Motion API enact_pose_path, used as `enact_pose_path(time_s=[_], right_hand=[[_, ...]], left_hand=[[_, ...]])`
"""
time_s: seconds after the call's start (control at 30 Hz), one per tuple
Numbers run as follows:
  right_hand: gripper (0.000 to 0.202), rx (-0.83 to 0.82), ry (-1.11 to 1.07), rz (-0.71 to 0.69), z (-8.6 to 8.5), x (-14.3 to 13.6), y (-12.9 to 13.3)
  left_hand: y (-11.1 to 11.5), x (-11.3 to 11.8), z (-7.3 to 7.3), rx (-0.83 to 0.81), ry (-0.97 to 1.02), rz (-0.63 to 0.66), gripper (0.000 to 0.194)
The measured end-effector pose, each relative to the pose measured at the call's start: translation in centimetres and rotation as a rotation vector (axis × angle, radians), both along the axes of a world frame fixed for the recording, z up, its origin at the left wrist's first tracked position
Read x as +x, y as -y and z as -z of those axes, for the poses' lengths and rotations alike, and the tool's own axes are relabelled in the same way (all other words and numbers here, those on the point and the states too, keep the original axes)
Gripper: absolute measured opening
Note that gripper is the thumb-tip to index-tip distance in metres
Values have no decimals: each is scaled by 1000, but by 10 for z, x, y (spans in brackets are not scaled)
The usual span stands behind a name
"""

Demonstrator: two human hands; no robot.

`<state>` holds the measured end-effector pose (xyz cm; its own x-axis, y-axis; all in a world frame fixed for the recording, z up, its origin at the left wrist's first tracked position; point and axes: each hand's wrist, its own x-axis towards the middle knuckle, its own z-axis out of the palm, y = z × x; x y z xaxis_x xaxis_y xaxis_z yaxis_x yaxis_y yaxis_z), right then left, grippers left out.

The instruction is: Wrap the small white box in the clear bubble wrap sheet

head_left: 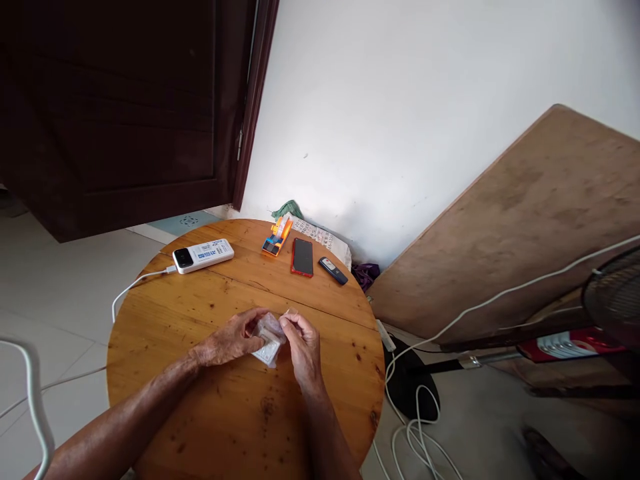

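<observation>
A small clear plastic packet point(269, 345) with something whitish inside is held over the round wooden table point(200, 400). My left hand point(233, 339) grips its left side, thumb on top and fingers behind. At the packet's upper right, my right hand point(303, 343) pinches the crinkled plastic between thumb and forefinger. What exactly lies inside the wrapping is too small to tell.
Along the table's far side lie a white power bank point(213, 253) with a cable, an orange tape dispenser point(277, 237), a red-edged phone point(302, 257) and a dark remote point(333, 270). A fan point(575, 345) stands right, near coiled white cable point(417, 430).
</observation>
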<state>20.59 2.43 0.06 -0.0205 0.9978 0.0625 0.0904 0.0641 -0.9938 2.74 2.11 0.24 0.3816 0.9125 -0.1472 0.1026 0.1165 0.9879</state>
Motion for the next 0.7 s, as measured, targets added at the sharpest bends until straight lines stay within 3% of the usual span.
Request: enact_pose_path(time_s=[0.23,0.37,0.5,0.7], right_hand=[[20,105,160,-40,-4,-3,6],[19,314,351,-3,-2,-3,12],[26,521,544,7,3,-2,16],[32,650,705,-38,5,2,17]], left_hand=[[-6,1,13,86,-23,-21,53],[-8,0,22,138,-148,-103,49],[-9,-2,20,185,-221,-174,49],[-12,-3,17,203,-260,-192,49]])
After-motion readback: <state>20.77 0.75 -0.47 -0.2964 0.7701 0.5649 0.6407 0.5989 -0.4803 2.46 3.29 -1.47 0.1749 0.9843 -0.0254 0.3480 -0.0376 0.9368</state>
